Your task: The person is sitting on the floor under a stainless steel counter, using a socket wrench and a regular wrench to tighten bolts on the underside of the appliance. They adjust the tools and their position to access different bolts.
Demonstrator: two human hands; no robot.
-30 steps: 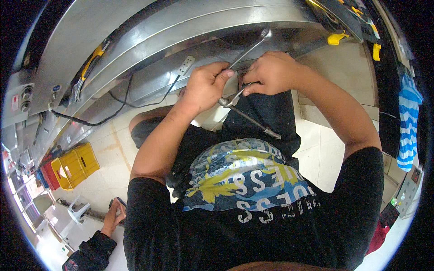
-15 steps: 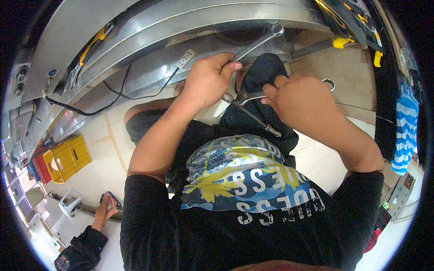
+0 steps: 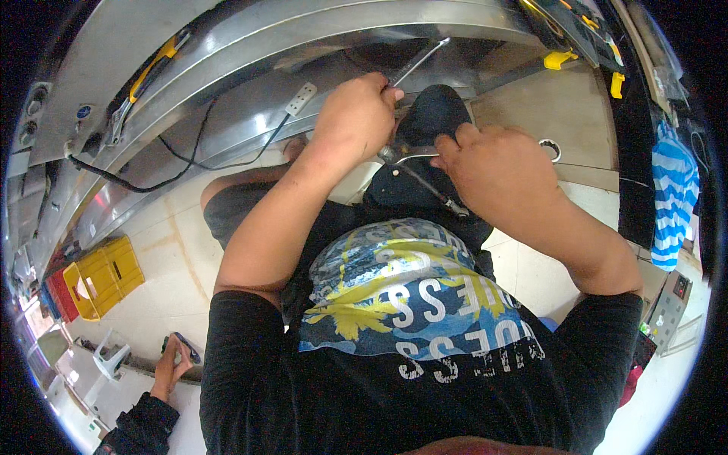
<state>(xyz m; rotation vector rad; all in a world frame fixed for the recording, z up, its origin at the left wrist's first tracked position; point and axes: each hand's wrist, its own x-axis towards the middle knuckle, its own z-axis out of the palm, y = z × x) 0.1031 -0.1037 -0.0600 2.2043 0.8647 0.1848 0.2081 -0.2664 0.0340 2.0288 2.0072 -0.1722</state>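
Nearest, at 6 o'c: the person's blk T-shirt (image 3: 356, 394), printed front. Past it, blk-clad knee (image 3: 438, 110) approx 1 o'c.

R hand (image 3: 500, 168), 2 o'c: grip closed round the shank of a combo wrench (image 3: 418, 156), ring end poking out past the hand on its 2 o'c side, other end pointing to 9 and reaching a metal fitting (image 3: 390, 155). Can't tell if it's seated there. A thin metal rod (image 3: 434, 190) runs from by the fitting twd 4 o'c, in front of the dark clothing, far end just beside R hand.

L hand (image 3: 355, 120), 12 o'c: grip closed on a second wrench (image 3: 419, 62), which sticks out twd 1, seen near edge-on. Heel of this hand is just beside the fitting; contact unclear.

Farther: wht socket strip (image 3: 302, 99) at 11 w/ blk cable (image 3: 278, 130); steel unit (image 3: 364, 21) curving 10 thru 1; yel-handled tool (image 3: 154, 70) on it at 10.

Well apart: striped cloth (image 3: 673, 201), blue/wht, hanging at 3; yel crate (image 3: 114, 279) approx 9, red crate (image 3: 61, 296) beside it; wht stool (image 3: 111, 356) & another person (image 3: 148, 425), partly in view, approx 8.
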